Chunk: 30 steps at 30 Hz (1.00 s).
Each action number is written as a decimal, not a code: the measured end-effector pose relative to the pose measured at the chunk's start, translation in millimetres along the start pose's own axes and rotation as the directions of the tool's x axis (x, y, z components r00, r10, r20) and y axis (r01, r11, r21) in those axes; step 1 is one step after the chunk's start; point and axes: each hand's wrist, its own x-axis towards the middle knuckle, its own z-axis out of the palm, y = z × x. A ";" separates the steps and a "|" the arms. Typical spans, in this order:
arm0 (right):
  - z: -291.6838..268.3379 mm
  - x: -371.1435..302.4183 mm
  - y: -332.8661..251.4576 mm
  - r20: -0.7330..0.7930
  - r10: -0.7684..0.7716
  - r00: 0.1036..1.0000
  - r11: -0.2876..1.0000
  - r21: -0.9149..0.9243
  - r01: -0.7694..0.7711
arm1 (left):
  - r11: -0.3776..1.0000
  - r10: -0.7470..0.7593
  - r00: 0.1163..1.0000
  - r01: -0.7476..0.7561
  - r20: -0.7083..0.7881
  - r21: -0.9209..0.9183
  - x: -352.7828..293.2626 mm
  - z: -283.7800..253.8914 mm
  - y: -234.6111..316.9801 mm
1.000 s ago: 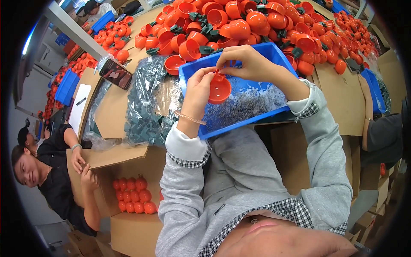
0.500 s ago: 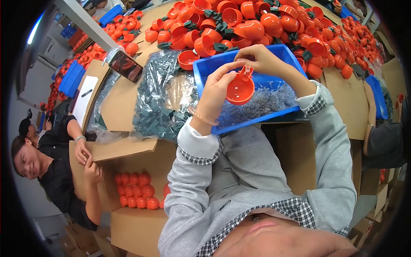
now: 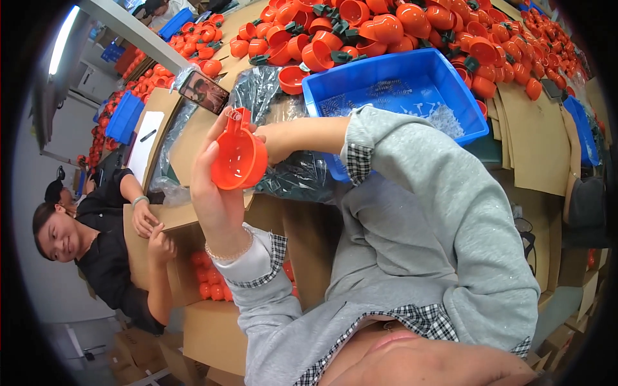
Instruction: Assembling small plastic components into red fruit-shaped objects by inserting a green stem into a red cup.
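Observation:
My left hand (image 3: 222, 209) is closed on an orange plastic cup (image 3: 239, 161), held up with its hollow toward me. At the top of the cup's narrow neck shows a small coiled spring (image 3: 234, 115). My right hand (image 3: 278, 140) reaches across to the left, just behind the cup and over a clear plastic bag (image 3: 293, 175) of dark green parts; its fingers are mostly hidden. To the right of it, a blue bin (image 3: 473, 128) holds many small springs and little white pieces.
Orange cups with dark green pieces (image 3: 412, 22) are heaped across the far side of the table. A phone (image 3: 205, 91) leans at the left. Below my left arm, a cardboard box (image 3: 215, 334) holds rows of orange cups. A co-worker (image 3: 106, 238) sits at the left.
My left hand has carried the orange cup leftward, away from the blue bin. My right hand has left the bin and swung left over the plastic bag.

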 end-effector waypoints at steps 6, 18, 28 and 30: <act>-23.7 -25.4 -21.1 -0.129 0.221 0.967 0.965 0.173 -0.198 | 0.999 -0.019 0.997 0.022 -0.080 0.040 2.9 -9.5 -13.8; -89.2 -205.9 79.1 -0.326 0.502 0.801 0.611 0.789 -0.061 | 0.998 -0.050 0.998 0.050 0.023 0.025 59.4 58.9 -95.6; -81.6 -220.6 78.3 -0.402 0.362 0.841 0.512 0.840 0.181 | 0.981 -0.069 0.994 0.053 0.081 0.188 94.7 74.8 -126.5; -84.0 -220.3 71.5 -0.468 0.318 0.825 0.674 0.723 0.150 | 0.983 -0.093 0.993 0.080 0.068 0.167 94.5 74.9 -123.7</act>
